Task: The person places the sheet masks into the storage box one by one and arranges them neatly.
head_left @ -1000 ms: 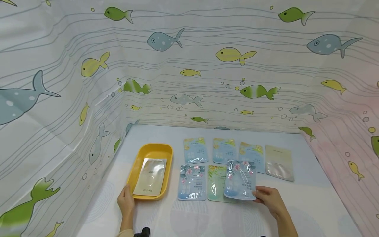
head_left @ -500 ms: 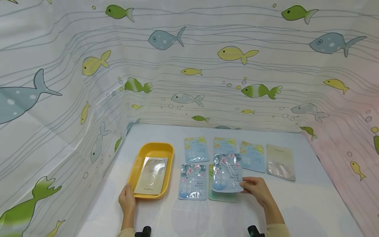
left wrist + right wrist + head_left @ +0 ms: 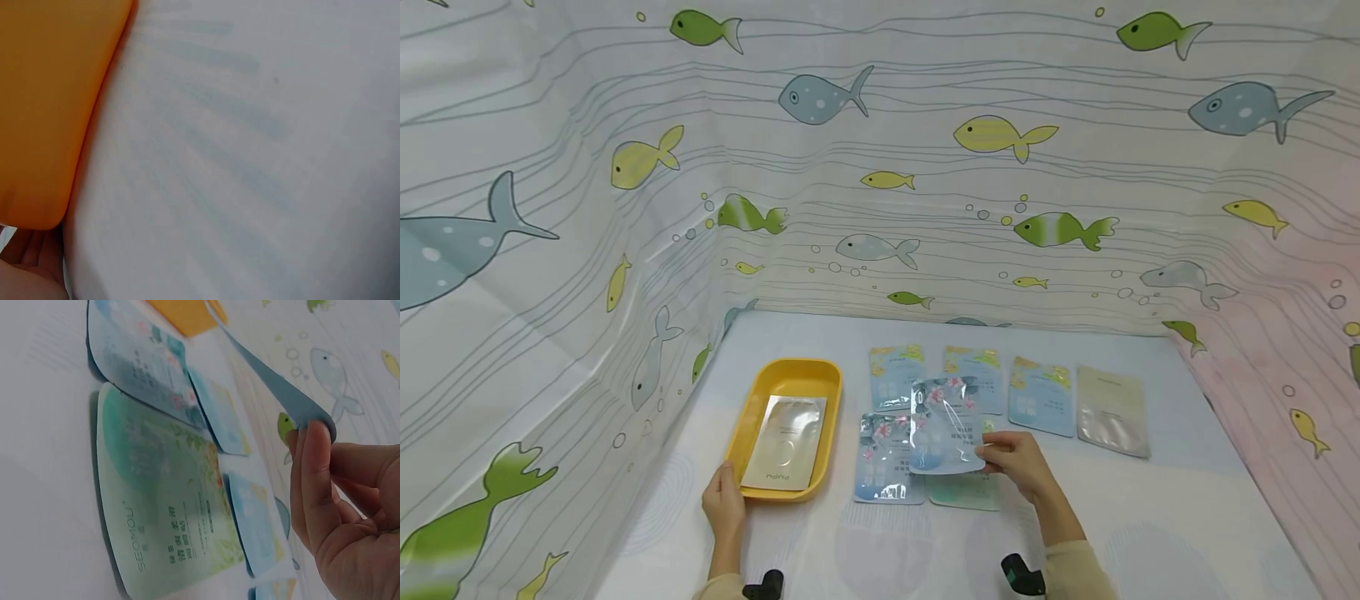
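Note:
My right hand [image 3: 1018, 467] pinches the lower right edge of a blue sheet mask packet [image 3: 947, 425] with pink flowers, held above the table. In the right wrist view the packet [image 3: 275, 381] appears nearly edge-on between thumb and fingers. Beneath it lie a green packet [image 3: 966, 493] and a matching blue flowered packet [image 3: 887, 475], both partly covered in the head view. My left hand [image 3: 725, 504] grips the near left corner of a yellow tray [image 3: 793, 379]. A pale gold packet [image 3: 786, 442] lies in that tray.
Behind, a row holds light blue packets with yellow flowers [image 3: 1041, 400] and a gold packet [image 3: 1112, 412] at the right end. The white patterned table [image 3: 1180, 517] is bordered by a fish-print curtain [image 3: 940, 192] at the back and sides.
My right hand has carried the blue flowered packet leftward and slightly up, from over the green packet toward the tray. My left hand stays on the tray.

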Demonstrator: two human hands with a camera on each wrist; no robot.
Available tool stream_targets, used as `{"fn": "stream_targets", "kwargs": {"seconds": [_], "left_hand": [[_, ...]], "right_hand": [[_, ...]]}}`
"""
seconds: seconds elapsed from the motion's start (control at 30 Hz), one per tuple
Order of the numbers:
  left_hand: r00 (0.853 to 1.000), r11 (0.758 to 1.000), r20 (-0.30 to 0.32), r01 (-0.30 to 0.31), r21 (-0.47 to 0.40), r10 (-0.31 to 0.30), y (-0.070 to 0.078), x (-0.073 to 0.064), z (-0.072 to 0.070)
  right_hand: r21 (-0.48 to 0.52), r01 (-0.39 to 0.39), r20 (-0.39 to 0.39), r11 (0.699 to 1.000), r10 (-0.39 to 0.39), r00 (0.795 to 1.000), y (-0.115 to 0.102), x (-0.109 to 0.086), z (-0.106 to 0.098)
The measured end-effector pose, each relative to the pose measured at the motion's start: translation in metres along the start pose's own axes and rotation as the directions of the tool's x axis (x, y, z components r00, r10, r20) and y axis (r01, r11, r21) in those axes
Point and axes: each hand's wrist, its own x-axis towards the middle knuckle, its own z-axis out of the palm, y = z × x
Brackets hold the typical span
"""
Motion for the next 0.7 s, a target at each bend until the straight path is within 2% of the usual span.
{"fn": "stream_targets", "kwargs": {"seconds": [0.33,0.7], "left_hand": [[0.999,1.000,0.018,0.029,0.002,-0.029,0.000,-0.001,-0.001],[1.000,1.000,-0.004,-0.013,0.002,0.013,0.002,-0.001,0.000]], "right_hand": [[0.010,0.029,0.064,1.000,-0.029,0.998,-0.012,0.010,0.025],[-0.018,0.046,0.098,0.999,-0.044,0.994,-0.024,0.022,0.052]]}}
